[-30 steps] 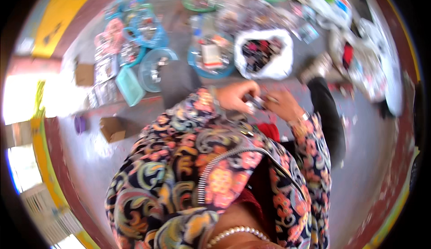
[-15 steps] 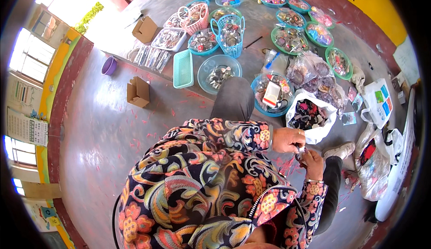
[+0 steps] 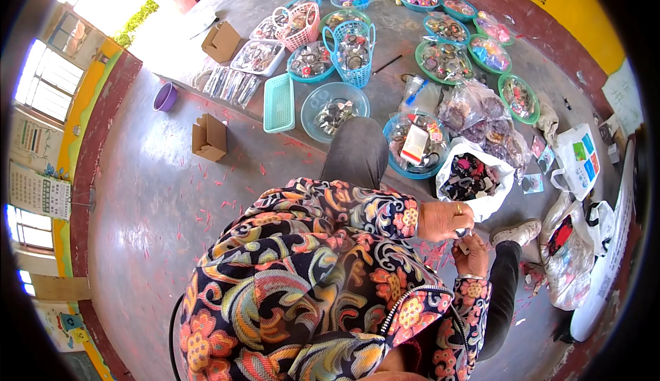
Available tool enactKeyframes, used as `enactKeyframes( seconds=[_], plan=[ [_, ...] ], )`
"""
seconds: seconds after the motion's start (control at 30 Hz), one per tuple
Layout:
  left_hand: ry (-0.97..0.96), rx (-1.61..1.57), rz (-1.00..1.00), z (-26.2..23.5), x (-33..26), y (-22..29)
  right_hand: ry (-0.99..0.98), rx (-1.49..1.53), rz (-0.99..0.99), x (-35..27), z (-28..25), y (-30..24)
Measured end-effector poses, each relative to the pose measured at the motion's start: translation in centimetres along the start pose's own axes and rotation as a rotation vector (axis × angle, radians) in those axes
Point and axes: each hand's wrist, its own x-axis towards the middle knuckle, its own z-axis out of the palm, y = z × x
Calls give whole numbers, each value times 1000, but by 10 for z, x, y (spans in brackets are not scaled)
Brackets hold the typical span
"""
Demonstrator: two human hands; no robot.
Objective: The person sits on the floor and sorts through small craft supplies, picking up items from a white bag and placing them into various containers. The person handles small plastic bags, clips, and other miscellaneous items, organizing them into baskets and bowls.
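My left hand [image 3: 443, 220], with a ring on one finger, is closed in a pinch in front of the white plastic bag [image 3: 496, 202]. Dark, red and pink small items [image 3: 471, 177] fill that bag. Just below it my right hand [image 3: 473, 256], a bracelet at its wrist, has its fingers bent together. A small pale and dark thing shows between the two hands, too small to name. Left of the bag stands a blue basin [image 3: 412, 168] of mixed small goods, with a white and red box [image 3: 414, 144] on top.
Clear bags of dark coils [image 3: 489, 130] lie behind the white bag. Basins such as the green one [image 3: 443, 62] and a tall blue basket [image 3: 353, 56] stand on the raised floor. A stuffed plastic bag [image 3: 570, 250] is at right, a carton [image 3: 209, 138] at left.
My left hand has shifted slightly right and turned over the small thing. My right hand has dropped a little, so the fingertips are farther apart. The containers have stayed put.
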Motion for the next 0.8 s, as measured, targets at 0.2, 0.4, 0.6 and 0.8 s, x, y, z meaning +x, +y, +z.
enactKeyframes(
  seconds=[0.2,0.4,0.6,0.8],
  plan=[
    [97,101,-5,4,-1,2,5,37,-17,0,4,-1],
    [101,139,-39,9,-1,-5,45,35,-27,2,2,0],
    [39,147,-80,12,-3,-16,90,-50,-145,2,0,-2],
    [84,-250,-641,4,-2,-17,228,-366,-287,6,-13,-2]
  ],
)
